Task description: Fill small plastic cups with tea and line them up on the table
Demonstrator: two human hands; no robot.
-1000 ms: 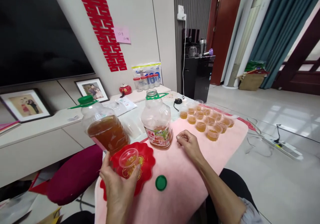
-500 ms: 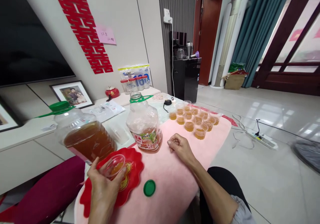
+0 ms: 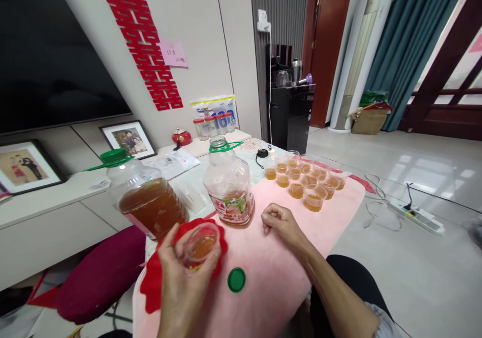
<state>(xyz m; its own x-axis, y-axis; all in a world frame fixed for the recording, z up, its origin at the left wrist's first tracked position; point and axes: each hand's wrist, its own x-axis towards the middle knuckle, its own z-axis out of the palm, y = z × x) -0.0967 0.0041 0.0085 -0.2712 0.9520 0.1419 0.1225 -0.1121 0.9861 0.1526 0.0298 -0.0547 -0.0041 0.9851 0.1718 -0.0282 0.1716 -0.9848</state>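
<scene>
My left hand (image 3: 184, 272) grips a clear plastic cup (image 3: 203, 242) with amber liquid in it, held above the red scalloped tray (image 3: 152, 288). On the pink cloth, my right hand (image 3: 280, 222) rests with its fingers curled; whether anything is inside them is hidden. Beside that hand stands an uncapped clear jug (image 3: 229, 192) with a green handle and a little amber liquid at its bottom. A fuller jug (image 3: 150, 202) with a green cap is behind my left hand. Nearer me lies a loose green cap (image 3: 236, 279).
Several small cups of amber liquid (image 3: 314, 197) stand grouped at the far right of the cloth. A black tape measure (image 3: 262, 153) lies behind them. Red-lidded jars (image 3: 214, 125) and framed photos (image 3: 128, 139) line the cabinet. A maroon stool (image 3: 101, 277) is at left.
The view has turned left. My left hand has raised the cup and brought it rightward, off the tray. My right hand stays curled beside the uncapped jug.
</scene>
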